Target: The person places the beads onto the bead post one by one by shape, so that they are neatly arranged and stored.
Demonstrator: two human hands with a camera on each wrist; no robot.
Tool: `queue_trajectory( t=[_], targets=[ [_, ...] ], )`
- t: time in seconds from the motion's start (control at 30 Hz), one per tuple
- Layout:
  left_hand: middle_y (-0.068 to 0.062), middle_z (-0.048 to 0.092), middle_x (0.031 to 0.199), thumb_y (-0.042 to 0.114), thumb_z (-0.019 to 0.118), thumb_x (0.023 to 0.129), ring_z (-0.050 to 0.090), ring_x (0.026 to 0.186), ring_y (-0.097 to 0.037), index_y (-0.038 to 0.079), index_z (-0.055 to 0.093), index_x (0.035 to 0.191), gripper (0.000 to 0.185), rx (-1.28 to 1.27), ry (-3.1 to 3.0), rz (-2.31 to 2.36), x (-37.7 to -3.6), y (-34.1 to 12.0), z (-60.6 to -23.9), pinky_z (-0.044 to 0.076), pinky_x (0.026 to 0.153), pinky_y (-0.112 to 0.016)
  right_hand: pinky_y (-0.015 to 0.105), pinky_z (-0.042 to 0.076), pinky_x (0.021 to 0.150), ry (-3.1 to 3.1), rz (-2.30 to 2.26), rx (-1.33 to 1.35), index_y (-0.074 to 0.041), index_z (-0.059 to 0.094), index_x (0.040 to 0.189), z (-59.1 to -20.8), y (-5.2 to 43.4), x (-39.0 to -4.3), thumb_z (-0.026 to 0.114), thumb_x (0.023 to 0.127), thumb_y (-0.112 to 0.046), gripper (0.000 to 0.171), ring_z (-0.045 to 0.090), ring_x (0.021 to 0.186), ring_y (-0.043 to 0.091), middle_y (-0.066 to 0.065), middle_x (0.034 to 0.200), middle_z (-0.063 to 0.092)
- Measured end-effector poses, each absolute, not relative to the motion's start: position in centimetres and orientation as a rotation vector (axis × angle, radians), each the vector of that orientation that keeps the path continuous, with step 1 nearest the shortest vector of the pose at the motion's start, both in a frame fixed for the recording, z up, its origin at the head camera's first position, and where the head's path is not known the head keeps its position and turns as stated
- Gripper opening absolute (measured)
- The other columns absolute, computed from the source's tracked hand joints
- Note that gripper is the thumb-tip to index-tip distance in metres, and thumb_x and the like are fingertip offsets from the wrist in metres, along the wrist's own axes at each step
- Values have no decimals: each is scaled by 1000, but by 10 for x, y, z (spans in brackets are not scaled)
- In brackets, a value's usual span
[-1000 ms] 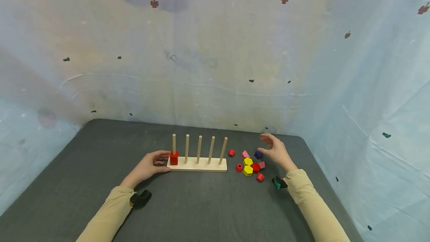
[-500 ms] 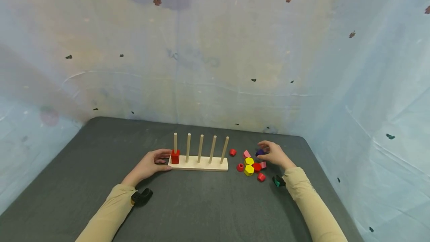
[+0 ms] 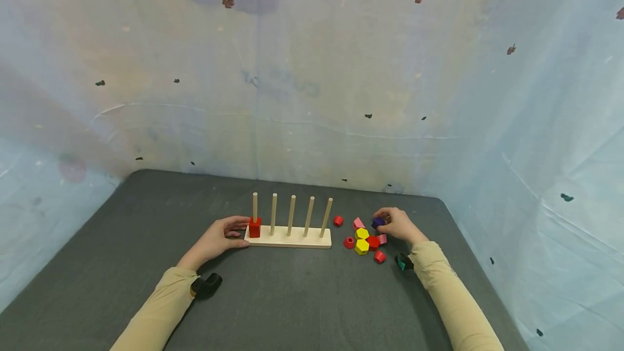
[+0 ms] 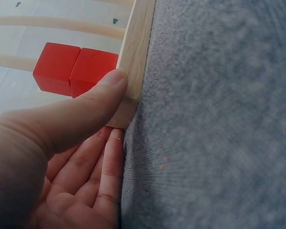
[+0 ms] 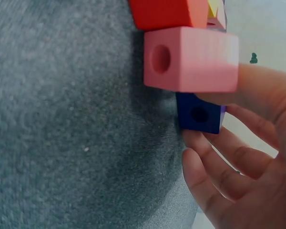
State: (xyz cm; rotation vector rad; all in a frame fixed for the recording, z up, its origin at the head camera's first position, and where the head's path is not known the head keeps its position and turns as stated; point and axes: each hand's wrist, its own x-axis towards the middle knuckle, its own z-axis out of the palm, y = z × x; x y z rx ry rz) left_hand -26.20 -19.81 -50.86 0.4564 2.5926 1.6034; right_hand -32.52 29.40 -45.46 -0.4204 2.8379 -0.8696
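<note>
My left hand (image 3: 219, 240) holds the left end of a wooden peg board (image 3: 292, 239) that has several upright pegs. In the left wrist view its thumb lies on the board's edge, with the fingers below the end. Two red cubes (image 4: 57, 69) sit stacked on the leftmost peg; the other pegs are bare. To the right of the board, my right hand (image 3: 402, 226) pinches a dark blue block (image 5: 199, 114) with a hole, thumb on one side and fingertips on the other. A pink block (image 5: 207, 59) with a hole stands in front of the thumb in the right wrist view.
Between the board and my right hand lies a loose group: two yellow hexagonal blocks (image 3: 362, 247), a red hexagonal block (image 3: 372, 242), pink pieces (image 3: 358, 223) and several smaller red pieces (image 3: 379, 257). The dark table (image 3: 292, 297) ends at a patterned sheet (image 3: 312, 96).
My right hand has lowered slightly and moved left, its fingers closing round the dark blue block. The left hand keeps its place at the board; the head view has shifted a little.
</note>
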Motion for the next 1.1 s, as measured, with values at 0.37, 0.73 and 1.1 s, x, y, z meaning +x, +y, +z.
queue_trajectory(
  t=[0.37,0.73,1.1],
  targets=[
    [-18,56,130,16,80,78,54,118,-32,0,52,133,64,469,2593,1602,-262,-197,-508,48,94,-44,48,52,87,2770,-1131,-434,4,59,124,-443,310,-318,63,91,-3,34,58,106,38,22,119,59],
    [-17,55,131,18,81,77,54,118,-31,2,52,133,65,464,2590,1597,-265,-198,-510,48,95,-43,51,44,98,2673,-1483,-343,-2,55,130,-411,301,-316,66,92,-15,41,56,113,34,19,125,57],
    [-20,54,131,14,79,79,53,118,-34,-1,51,134,64,491,2577,1627,-262,-199,-508,47,95,-47,54,31,107,2527,-1680,-396,-4,53,132,-367,260,-307,68,91,-21,47,52,120,31,15,132,52]
  ],
)
